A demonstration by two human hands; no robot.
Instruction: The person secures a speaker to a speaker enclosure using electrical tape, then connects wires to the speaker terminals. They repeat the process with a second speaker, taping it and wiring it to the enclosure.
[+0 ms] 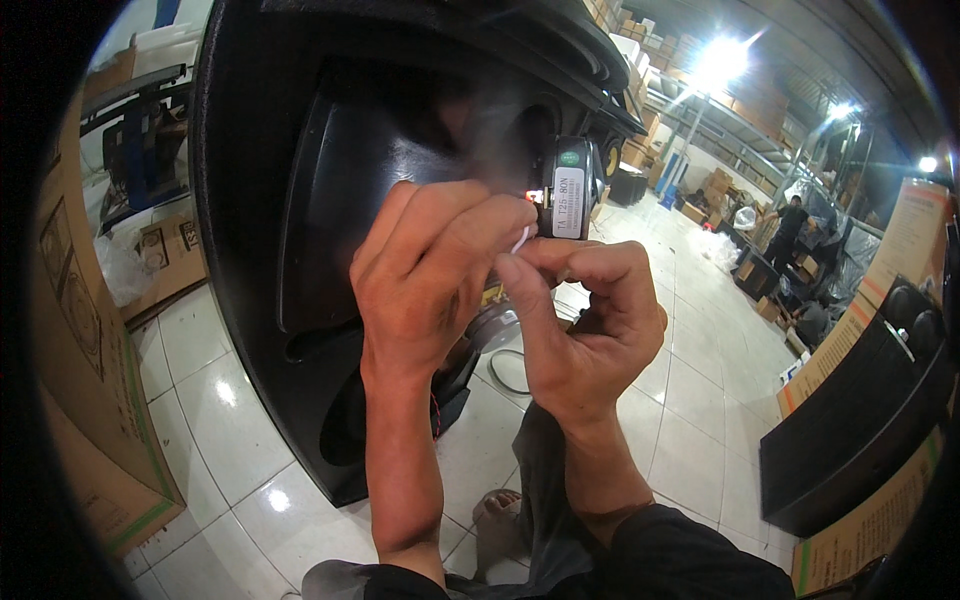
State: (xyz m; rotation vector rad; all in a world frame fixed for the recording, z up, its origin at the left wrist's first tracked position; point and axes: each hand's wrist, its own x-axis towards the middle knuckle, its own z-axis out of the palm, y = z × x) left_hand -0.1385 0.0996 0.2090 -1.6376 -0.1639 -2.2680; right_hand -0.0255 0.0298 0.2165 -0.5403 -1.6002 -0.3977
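Both hands meet in front of a large black speaker cabinet (pixel 330 190) with a moulded horn-like recess. Bent fingers close my left hand (pixel 420 270) near a small orange-red glow (pixel 536 197); whatever it grips is hidden behind the fingers. Thumb and forefinger of my right hand (pixel 600 320) pinch a thin white wire or strip (pixel 521 238), which runs up to the left fingertips. Just beyond the fingertips is a round black speaker driver (pixel 590 180) with a pale label on its side. Faint haze hangs over the recess.
Below the hands, a dark loop of cord (pixel 508 371) lies on the white tiled floor (pixel 700 400). Cardboard cartons (pixel 100 360) stand at the left. A black speaker box (pixel 850 430) stands at the right. Another person (pixel 788 228) is farther back among piled goods.
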